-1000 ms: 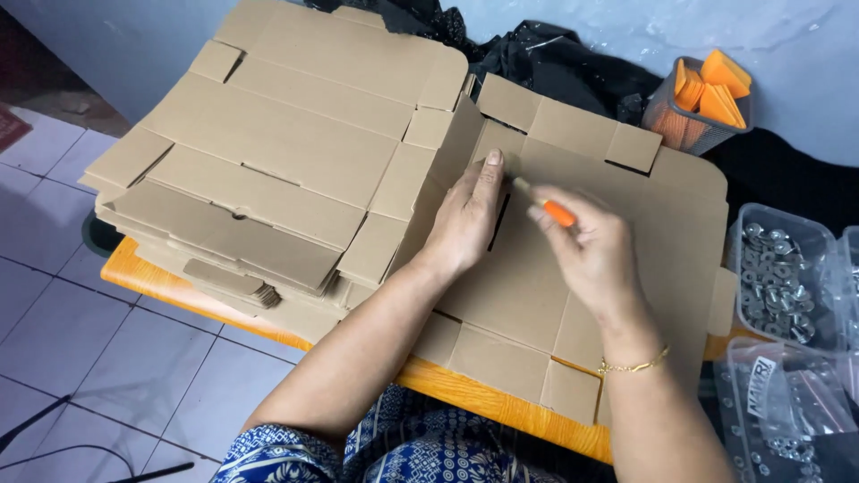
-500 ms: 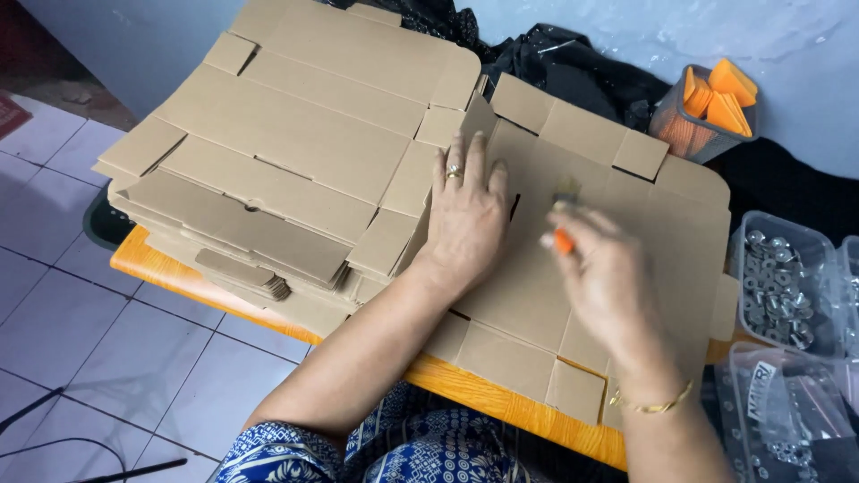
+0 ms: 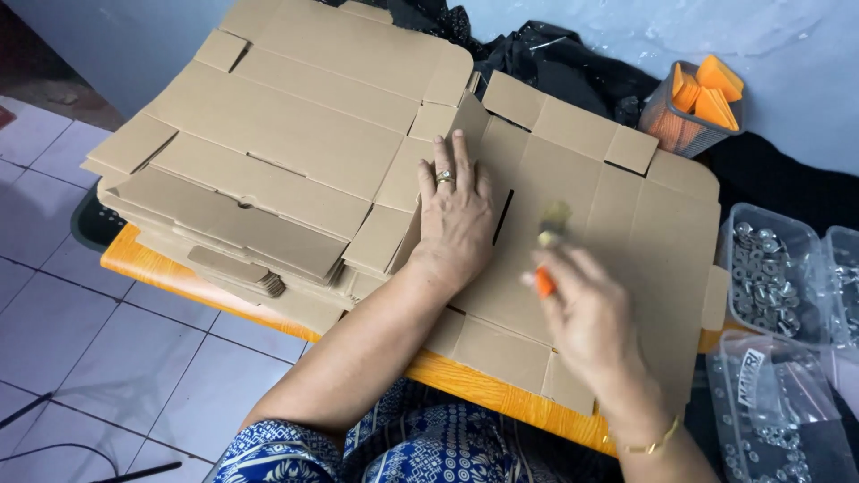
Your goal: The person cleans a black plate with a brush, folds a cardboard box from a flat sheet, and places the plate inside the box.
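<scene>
My left hand (image 3: 456, 215), a ring on one finger, lies flat with fingers spread on an unfolded brown cardboard box blank (image 3: 582, 188) that rests on an orange table (image 3: 488, 389). My right hand (image 3: 586, 313), motion-blurred, grips a small orange-handled tool (image 3: 546, 273) whose tip hovers over the blank just right of a short slit (image 3: 503, 216). A thick stack of the same flat box blanks (image 3: 277, 152) lies to the left, its edge under my left palm.
An orange mesh cup (image 3: 693, 107) with orange wedge pieces stands at the back right. Clear plastic tubs (image 3: 774, 273) and a bag (image 3: 778, 411) of small metal parts sit at the right. Black cloth lies behind; white floor tiles (image 3: 107, 340) to the left.
My left hand slid a little down and left across the cardboard. My right hand with the orange tool dropped toward me, away from the slit, and is now blurred.
</scene>
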